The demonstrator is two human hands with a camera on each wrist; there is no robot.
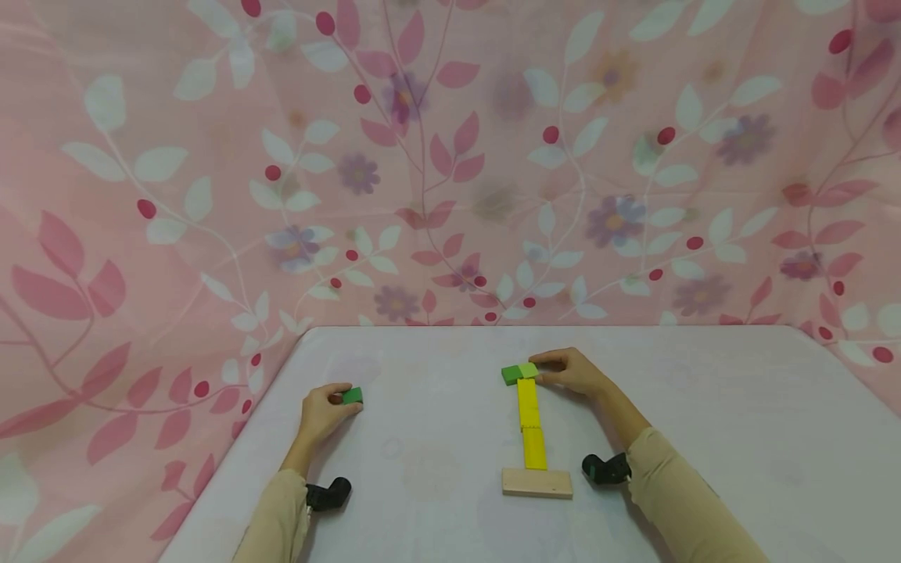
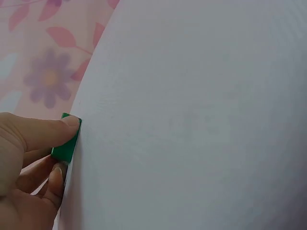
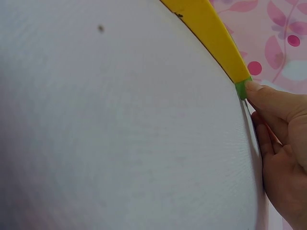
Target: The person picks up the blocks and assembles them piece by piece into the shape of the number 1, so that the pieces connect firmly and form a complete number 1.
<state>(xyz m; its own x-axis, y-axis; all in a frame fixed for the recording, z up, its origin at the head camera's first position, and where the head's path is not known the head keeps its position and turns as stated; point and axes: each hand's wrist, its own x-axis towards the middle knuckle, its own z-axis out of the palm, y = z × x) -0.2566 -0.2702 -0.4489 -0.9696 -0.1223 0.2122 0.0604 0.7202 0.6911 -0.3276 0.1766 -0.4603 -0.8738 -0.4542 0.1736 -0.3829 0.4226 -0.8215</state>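
My left hand [image 1: 325,414] pinches a dark green block [image 1: 353,396] between thumb and fingers, on the left part of the table. In the left wrist view the thumb lies across this green block [image 2: 67,140]. My right hand [image 1: 579,371] pinches a light green block [image 1: 528,370] at the far end of a yellow column. Another dark green block [image 1: 510,375] sits right beside it on the left. Two yellow blocks [image 1: 529,405] form the column, end to end, running down to a plain wooden block [image 1: 537,483] lying crosswise. The right wrist view shows the thumb on the green block [image 3: 241,89] by the yellow.
A white table [image 1: 429,516] lies under everything, its far edge against a pink floral cloth [image 1: 450,195]. Black wrist devices [image 1: 329,494] are strapped at both cuffs. Bare tabletop stretches between the left hand and the yellow column.
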